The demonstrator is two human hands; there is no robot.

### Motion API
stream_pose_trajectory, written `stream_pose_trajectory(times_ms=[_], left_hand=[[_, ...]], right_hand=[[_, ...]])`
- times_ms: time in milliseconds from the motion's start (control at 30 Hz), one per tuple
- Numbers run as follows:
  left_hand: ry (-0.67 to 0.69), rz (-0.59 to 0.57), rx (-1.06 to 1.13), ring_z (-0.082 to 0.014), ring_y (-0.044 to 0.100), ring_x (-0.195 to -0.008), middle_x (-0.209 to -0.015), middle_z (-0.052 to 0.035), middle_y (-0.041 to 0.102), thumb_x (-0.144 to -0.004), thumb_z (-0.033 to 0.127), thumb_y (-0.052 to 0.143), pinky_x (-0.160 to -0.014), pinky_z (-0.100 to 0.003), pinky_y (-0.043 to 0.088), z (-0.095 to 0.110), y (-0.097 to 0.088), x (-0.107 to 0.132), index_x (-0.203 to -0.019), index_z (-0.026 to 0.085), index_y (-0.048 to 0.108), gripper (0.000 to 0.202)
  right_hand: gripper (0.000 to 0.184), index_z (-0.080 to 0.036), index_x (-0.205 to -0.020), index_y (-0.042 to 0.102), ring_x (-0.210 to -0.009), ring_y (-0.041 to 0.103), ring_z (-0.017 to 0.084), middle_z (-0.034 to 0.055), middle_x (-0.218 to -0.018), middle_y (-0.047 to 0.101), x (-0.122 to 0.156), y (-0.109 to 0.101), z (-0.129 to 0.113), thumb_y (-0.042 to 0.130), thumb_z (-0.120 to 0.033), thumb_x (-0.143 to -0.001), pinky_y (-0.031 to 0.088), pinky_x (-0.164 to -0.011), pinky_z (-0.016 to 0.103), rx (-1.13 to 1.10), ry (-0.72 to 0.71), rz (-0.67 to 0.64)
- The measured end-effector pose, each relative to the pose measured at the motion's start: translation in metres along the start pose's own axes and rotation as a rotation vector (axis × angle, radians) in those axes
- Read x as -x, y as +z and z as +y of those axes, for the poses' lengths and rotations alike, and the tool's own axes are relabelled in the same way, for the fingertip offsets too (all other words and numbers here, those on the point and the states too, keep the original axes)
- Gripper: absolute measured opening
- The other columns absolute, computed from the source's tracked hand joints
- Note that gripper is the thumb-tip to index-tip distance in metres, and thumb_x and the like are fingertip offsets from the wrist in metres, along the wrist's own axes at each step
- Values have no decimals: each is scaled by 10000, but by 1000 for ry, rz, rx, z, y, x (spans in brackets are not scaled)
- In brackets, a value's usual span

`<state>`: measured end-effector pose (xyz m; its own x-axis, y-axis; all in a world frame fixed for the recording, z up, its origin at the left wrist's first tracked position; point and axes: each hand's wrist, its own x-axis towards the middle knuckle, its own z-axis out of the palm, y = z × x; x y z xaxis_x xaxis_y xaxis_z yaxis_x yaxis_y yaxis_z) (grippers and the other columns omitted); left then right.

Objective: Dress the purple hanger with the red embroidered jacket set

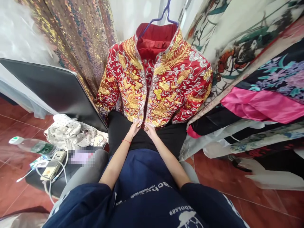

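Observation:
A red jacket [156,76] thick with gold and silver embroidery hangs in front of me on a blue hanger [163,14]. Its front is closed down the middle. My left hand [134,128] pinches the bottom hem of the left front panel. My right hand [149,129] pinches the hem of the right panel beside it. Both hands meet at the lower centre of the jacket, fingers closed on the cloth. A red string circles my left wrist. Below the jacket hangs a black skirt [166,134].
A sequined curtain [78,41] hangs at the back left. Floral and pink garments [258,95] crowd the right side. At the left stand a dark screen [52,87], a white spotted bag [71,131], a water bottle [33,146] and a power strip [53,164] on a black seat. The floor is red tile.

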<state>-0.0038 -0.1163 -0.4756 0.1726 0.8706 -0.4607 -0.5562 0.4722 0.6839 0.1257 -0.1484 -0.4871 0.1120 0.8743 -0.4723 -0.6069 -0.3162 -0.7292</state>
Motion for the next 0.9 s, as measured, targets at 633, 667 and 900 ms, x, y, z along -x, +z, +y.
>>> stream_pose_trajectory(times_ms=[633,667,900], left_hand=[[-115,-159,-47,-140,695,-855,-953,-76,769,-815,159,765,-854,-257,543,12,3,12,-953,132,761,141],[-117,-163,-48,-139,695,-856,-953,-76,769,-818,169,764,-853,-255,546,12,3,13,-960,132,761,147],[-111,-172,-49,-126,694,-831,-951,-64,769,-819,180,775,-798,-226,551,12,4,13,-947,134,753,138]], right_hand=[[161,-130,-1021,646,-724,621,89,3,-912,660,3,-2,-4,646,-277,-957,551,-646,236,25,44,-157],[182,-132,-1043,645,-750,630,97,12,-940,663,3,-3,-4,643,-293,-960,560,-664,248,32,52,-163],[252,-141,-1120,639,-842,657,128,41,-1039,672,1,-6,-3,634,-340,-966,585,-730,295,49,69,-182]])
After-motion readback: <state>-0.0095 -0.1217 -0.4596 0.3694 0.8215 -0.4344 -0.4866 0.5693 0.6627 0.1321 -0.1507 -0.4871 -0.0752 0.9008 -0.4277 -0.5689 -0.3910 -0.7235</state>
